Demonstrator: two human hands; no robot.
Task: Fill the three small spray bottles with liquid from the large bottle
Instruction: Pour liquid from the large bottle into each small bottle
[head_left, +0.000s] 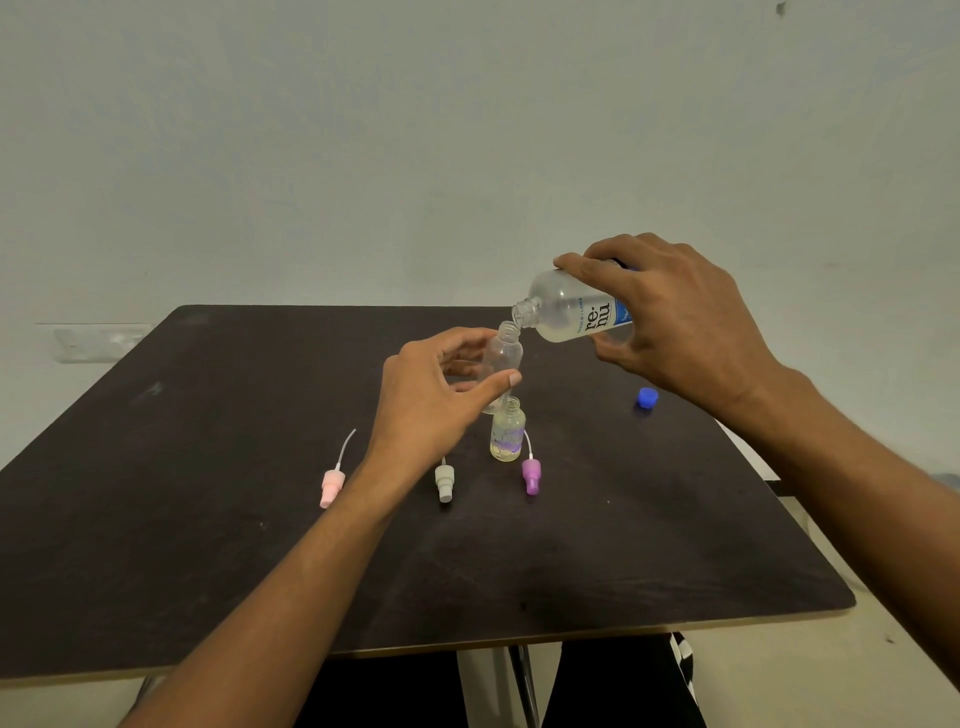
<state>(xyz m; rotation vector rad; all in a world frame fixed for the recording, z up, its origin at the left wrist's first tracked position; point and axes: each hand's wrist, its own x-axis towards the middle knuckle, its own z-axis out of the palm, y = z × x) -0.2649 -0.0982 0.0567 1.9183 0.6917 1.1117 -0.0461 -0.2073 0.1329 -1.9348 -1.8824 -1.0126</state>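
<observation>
My right hand (670, 317) grips the large clear bottle (566, 309), tilted with its open mouth down-left, right above the neck of a small clear spray bottle (503, 358). My left hand (436, 395) holds that small bottle above the table between thumb and fingers. A second small bottle (507, 435), with a purple print and pale liquid inside, stands uncapped on the table just below. A third small bottle is not visible; it may be hidden behind my left hand.
Three spray tops lie on the dark table (208, 493): pink (332, 483), white (444, 482) and purple (531, 474). A blue cap (647, 398) lies at the right. The table's front edge is close to me; a pale wall stands behind.
</observation>
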